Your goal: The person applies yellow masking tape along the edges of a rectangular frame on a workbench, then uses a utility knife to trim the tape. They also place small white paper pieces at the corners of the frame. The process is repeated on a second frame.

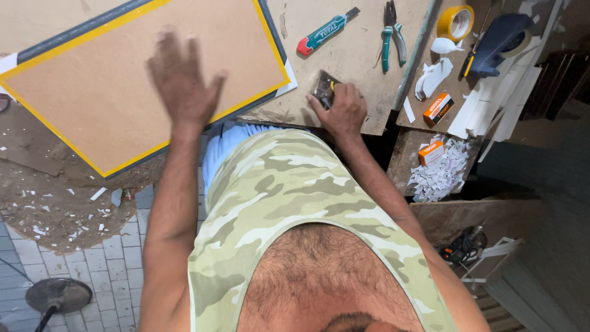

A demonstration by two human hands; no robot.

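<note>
1. Right hand [345,110]: fingers curled over a small clear plastic box [324,88] at the workbench [356,58] edge; box contents indistinct, mostly covered.
2. Left hand [182,80]: spread flat, blurred, holding nothing, over the yellow-edged backing board [92,86]; contact with it unclear.
3. Utility knife [324,32], pliers [392,34]: lying beyond the box.
4. Tape roll [455,23], orange staple boxes [437,109]: farther right, partly cut off.
</note>
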